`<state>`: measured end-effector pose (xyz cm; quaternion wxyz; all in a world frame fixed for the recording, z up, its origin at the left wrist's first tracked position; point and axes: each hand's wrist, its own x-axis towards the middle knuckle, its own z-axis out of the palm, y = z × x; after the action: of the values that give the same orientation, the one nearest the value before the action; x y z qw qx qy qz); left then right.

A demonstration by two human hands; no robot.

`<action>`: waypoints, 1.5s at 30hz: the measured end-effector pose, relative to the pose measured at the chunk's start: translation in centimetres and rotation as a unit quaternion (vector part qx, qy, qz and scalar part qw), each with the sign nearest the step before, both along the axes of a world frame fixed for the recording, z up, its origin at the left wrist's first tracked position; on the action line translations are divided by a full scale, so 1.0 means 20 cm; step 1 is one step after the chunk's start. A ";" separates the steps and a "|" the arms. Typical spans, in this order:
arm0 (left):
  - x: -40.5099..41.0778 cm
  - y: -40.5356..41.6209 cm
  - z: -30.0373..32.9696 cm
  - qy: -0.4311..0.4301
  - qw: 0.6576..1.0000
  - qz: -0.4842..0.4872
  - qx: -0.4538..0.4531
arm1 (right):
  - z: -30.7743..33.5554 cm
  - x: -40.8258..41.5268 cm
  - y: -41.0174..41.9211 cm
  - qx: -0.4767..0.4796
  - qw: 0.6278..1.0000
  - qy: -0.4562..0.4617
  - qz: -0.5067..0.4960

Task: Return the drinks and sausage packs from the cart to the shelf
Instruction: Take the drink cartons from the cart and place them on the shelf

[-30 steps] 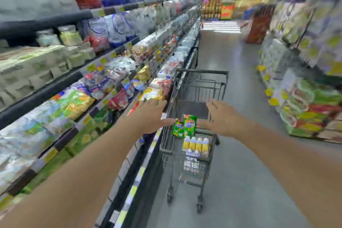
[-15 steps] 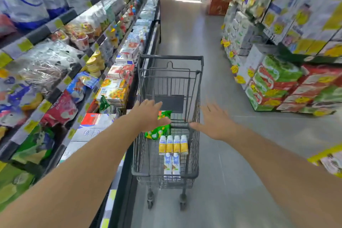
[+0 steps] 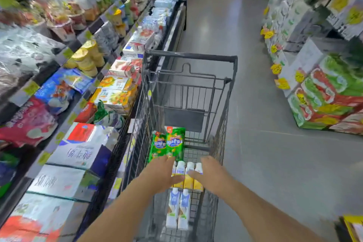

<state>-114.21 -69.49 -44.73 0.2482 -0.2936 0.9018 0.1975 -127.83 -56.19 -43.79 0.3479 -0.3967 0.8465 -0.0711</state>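
Observation:
A grey wire cart [image 3: 232, 68] stands in the aisle beside the chilled shelf [image 3: 125, 135] on the left. In its basket lie two green sausage packs [image 3: 169, 143], a row of yellow drink bottles with white caps [image 3: 187, 180], and two white-and-blue drink cartons [image 3: 177, 212] nearest me. My left hand [image 3: 159, 175] reaches into the basket, fingers spread, over the left end of the yellow bottles and just below the sausage packs. Over the right end of the same row hovers my right hand [image 3: 210, 173], also spread. Neither hand holds anything.
The left shelving holds cartons, cups and bagged goods in tiers, with boxed drinks [image 3: 115, 94] along the lowest level. Stacked cases [image 3: 324, 94] line the right side of the aisle. Grey floor [image 3: 265, 163] lies open to the right of the cart and ahead.
The view has come closer to the cart and tilted down. Both hands have dropped from above the cart's near rim into the basket, onto the yellow bottles.

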 end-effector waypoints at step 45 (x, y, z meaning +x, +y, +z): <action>0.10 -0.12 -1.32 0.065 0.883 0.350 0.304 | -1.24 0.13 -0.26 0.050 0.951 -0.212 -0.220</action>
<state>-112.23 -71.94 -71.04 0.1811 -0.4867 0.6499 0.5549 -125.29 -61.32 -68.57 0.5147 -0.1587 0.8218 -0.1858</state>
